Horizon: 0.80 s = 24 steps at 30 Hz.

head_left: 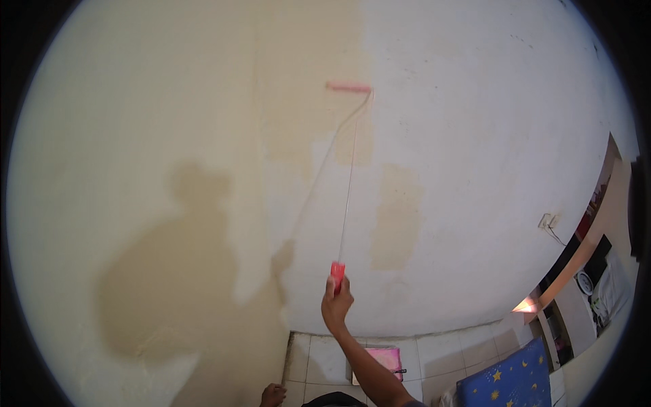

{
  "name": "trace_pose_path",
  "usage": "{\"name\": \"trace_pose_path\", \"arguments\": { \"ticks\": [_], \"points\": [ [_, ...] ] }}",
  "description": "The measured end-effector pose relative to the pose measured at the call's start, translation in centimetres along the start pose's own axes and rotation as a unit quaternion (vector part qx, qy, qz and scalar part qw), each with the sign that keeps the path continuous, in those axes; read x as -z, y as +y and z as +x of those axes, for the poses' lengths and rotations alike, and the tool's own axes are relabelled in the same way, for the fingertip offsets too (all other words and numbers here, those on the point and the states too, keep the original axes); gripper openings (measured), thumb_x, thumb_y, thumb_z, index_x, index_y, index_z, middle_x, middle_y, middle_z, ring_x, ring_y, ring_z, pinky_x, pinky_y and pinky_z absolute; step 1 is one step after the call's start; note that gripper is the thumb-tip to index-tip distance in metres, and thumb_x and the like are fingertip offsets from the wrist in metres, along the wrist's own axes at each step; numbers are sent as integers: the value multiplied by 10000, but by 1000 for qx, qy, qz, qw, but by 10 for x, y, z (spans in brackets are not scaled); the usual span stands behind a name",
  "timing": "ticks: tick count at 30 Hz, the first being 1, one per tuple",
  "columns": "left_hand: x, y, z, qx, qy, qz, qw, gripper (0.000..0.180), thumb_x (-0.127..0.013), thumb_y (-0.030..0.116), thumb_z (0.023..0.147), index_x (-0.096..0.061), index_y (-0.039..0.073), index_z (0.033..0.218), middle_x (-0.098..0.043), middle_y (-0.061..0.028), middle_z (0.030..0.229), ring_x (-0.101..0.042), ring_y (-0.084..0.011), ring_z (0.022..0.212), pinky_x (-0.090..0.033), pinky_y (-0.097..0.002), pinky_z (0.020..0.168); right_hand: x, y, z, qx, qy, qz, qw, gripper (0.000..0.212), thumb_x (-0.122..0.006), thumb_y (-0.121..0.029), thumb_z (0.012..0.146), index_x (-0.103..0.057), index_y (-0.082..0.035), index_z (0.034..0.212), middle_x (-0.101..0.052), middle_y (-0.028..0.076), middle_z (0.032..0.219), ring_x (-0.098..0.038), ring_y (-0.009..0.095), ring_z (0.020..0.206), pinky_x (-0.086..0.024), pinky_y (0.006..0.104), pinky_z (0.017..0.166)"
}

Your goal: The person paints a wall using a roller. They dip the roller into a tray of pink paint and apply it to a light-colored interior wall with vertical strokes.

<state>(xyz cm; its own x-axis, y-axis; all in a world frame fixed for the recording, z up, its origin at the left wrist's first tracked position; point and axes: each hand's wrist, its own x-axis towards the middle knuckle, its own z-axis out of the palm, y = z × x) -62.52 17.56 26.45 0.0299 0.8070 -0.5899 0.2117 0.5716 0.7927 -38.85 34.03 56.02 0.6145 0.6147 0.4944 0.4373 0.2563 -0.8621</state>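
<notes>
My right hand (337,302) is closed around the red handle of a long-framed paint roller (339,275). Up on the wall, the roller's pink sleeve (348,87) lies level, slightly blurred, where cream paint borders the white wall surface (475,136). Cream covers the wall above and left of the sleeve. A separate cream patch (397,217) sits lower, right of the roller's thin rod. At the bottom edge, my left hand (273,395) hangs low by the left wall with its fingers curled, and nothing shows in it.
A pink, flat rectangular object (385,359) with a black piece at its side lies on the tiled floor (441,353). To the right are a blue star-patterned panel (505,376), a wall socket (548,220) with a cord, and shelving with a small round clock (584,283).
</notes>
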Motion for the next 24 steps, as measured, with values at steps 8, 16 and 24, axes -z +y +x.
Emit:
{"name": "trace_pose_path", "arguments": {
  "ticks": [8,16,24],
  "points": [
    [-13,32,-11,6,14,34,999,259,-600,164,822,-562,-1,1019,-625,-106,905,-635,-196,744,-527,-304,639,-13,-88,141,90,60,20,994,326,-506,-266,904,-519,20,1062,-603,233,786,-587,410,710,-450,449,618],
    [-21,20,-14,-21,-12,17,1000,263,-582,156,822,-551,-11,1022,-625,-107,865,-626,-167,721,-521,-278,607,10,14,69,42,29,-39,998,328,-499,-229,904,-484,17,1121,-603,256,883,-587,435,784,-459,461,659],
    [-14,17,-22,29,-16,38,999,268,-580,159,832,-545,-1,1045,-625,-108,921,-625,-184,769,-515,-294,635,87,126,-91,-67,-63,-161,983,345,-476,-232,907,-451,16,1144,-580,289,920,-566,467,830,-450,494,680]
  ]
}}
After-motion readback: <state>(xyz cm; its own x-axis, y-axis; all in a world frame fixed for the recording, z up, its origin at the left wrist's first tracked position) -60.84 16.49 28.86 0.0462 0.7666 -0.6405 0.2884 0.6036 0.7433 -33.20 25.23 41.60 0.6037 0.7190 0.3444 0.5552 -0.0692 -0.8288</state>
